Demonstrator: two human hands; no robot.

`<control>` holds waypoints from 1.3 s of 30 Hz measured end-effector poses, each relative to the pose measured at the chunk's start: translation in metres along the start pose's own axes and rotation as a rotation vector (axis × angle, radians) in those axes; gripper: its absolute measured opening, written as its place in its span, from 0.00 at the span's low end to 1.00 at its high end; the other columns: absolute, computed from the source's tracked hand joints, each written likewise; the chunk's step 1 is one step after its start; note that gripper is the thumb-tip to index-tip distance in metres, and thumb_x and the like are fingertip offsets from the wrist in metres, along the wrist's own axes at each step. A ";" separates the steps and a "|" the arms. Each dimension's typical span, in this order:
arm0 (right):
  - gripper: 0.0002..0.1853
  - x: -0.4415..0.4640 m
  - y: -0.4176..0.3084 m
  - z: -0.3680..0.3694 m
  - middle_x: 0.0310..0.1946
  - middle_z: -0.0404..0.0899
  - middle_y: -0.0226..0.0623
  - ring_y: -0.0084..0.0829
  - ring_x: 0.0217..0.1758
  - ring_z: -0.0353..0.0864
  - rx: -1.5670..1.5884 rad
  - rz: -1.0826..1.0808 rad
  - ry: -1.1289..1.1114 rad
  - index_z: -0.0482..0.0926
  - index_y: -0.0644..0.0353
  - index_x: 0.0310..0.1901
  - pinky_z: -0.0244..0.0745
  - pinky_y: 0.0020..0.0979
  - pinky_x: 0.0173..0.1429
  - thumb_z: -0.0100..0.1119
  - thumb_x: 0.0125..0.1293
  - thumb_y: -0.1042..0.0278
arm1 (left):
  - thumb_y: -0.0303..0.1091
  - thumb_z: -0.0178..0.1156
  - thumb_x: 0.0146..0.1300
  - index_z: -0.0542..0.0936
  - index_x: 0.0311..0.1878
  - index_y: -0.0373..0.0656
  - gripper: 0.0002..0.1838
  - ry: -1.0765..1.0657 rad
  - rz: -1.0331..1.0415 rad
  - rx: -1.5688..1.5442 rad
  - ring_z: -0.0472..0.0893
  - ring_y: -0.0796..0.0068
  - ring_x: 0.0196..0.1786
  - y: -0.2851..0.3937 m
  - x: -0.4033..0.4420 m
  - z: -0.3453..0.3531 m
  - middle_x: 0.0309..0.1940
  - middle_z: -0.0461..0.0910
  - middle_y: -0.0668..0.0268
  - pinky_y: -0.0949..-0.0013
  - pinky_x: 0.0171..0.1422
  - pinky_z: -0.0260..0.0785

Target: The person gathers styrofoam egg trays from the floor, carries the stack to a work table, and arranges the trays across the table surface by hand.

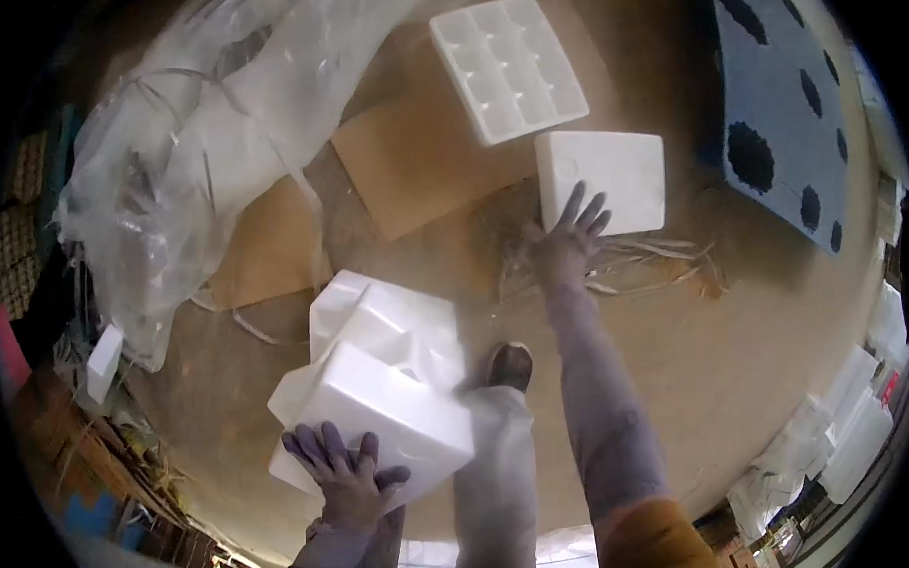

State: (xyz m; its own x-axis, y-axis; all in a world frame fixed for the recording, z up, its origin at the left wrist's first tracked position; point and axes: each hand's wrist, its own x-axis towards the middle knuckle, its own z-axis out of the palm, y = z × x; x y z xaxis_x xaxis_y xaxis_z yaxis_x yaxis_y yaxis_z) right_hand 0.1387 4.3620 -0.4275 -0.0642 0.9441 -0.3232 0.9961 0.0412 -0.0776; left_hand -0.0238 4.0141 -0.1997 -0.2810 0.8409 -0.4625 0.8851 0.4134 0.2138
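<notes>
Near my legs, my left hand [348,480] presses spread fingers and thumb on a stack of white moulded foam pieces [398,396], which sit tilted against each other. It grips the nearest piece at its lower edge; the palm side is hidden. Farther off, my right hand [567,242] stretches forward with fingers apart. Its fingertips overlap the near left edge of a white foam block [611,173] lying on the floor; whether they press on it I cannot tell. Just behind that block lies a white foam tray [507,67] with rows of square hollows.
Crumpled clear plastic sheeting [209,142] lies at the upper left beside flat brown cardboard [430,165]. Loose pale straps [654,257] lie by the foam block. A blue-grey panel with dark patches [784,112] stands at the right. A shoe [510,365] shows beyond the foam stack.
</notes>
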 end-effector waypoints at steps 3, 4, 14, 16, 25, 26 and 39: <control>0.53 0.043 0.056 0.064 0.81 0.38 0.51 0.60 0.82 0.39 -0.255 0.085 0.045 0.42 0.52 0.80 0.48 0.57 0.80 0.64 0.62 0.47 | 0.62 0.67 0.54 0.71 0.66 0.46 0.41 -0.021 0.042 -0.137 0.38 0.15 0.73 -0.014 -0.011 -0.006 0.75 0.44 0.35 0.11 0.68 0.31; 0.54 0.043 0.061 0.052 0.80 0.42 0.49 0.58 0.81 0.44 -0.168 0.177 0.035 0.46 0.55 0.79 0.53 0.51 0.80 0.69 0.58 0.51 | 0.62 0.68 0.55 0.64 0.72 0.46 0.47 -0.071 0.017 -0.122 0.38 0.15 0.74 -0.015 -0.018 -0.019 0.76 0.42 0.36 0.17 0.72 0.35; 0.23 -0.211 -0.002 -0.197 0.76 0.60 0.38 0.35 0.80 0.56 1.337 -1.016 -1.671 0.70 0.57 0.65 0.46 0.50 0.82 0.50 0.73 0.56 | 0.68 0.62 0.57 0.71 0.69 0.49 0.43 -0.180 -0.016 -0.023 0.40 0.25 0.77 -0.008 -0.019 -0.132 0.78 0.40 0.44 0.18 0.73 0.39; 0.21 -0.188 -0.042 -0.214 0.78 0.57 0.35 0.32 0.80 0.54 0.739 -1.521 -1.442 0.69 0.56 0.65 0.39 0.51 0.84 0.44 0.75 0.57 | 0.69 0.61 0.57 0.72 0.68 0.50 0.42 -0.190 -0.030 0.019 0.41 0.27 0.78 -0.006 -0.004 -0.140 0.79 0.40 0.45 0.18 0.73 0.39; 0.43 0.088 -0.127 0.004 0.76 0.56 0.44 0.47 0.77 0.57 -0.094 -0.472 0.163 0.57 0.48 0.76 0.44 0.60 0.78 0.64 0.63 0.47 | 0.74 0.45 0.66 0.65 0.72 0.55 0.41 0.204 0.056 0.069 0.43 0.33 0.79 -0.025 -0.024 -0.071 0.78 0.48 0.45 0.15 0.70 0.39; 0.37 0.102 -0.123 0.026 0.74 0.61 0.41 0.45 0.77 0.58 -0.159 -0.405 0.158 0.63 0.47 0.73 0.45 0.59 0.78 0.63 0.64 0.52 | 0.74 0.45 0.66 0.63 0.73 0.55 0.42 0.219 0.065 0.036 0.43 0.33 0.79 -0.025 -0.029 -0.072 0.78 0.47 0.45 0.15 0.70 0.39; 0.14 -0.189 -0.033 -0.271 0.52 0.78 0.49 0.47 0.60 0.74 0.471 -1.315 -0.855 0.77 0.59 0.51 0.67 0.45 0.66 0.60 0.65 0.67 | 0.69 0.60 0.58 0.73 0.62 0.45 0.40 -0.142 -0.109 -0.073 0.51 0.27 0.73 0.014 -0.093 -0.193 0.72 0.53 0.35 0.14 0.66 0.44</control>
State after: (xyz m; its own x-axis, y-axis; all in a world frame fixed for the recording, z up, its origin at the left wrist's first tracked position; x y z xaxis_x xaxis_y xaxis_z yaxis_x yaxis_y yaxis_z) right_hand 0.1344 4.2703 -0.1084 -0.9755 -0.1091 -0.1909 0.1377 0.3741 -0.9171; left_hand -0.0571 4.0088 0.0122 -0.3142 0.7341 -0.6020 0.8214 0.5282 0.2153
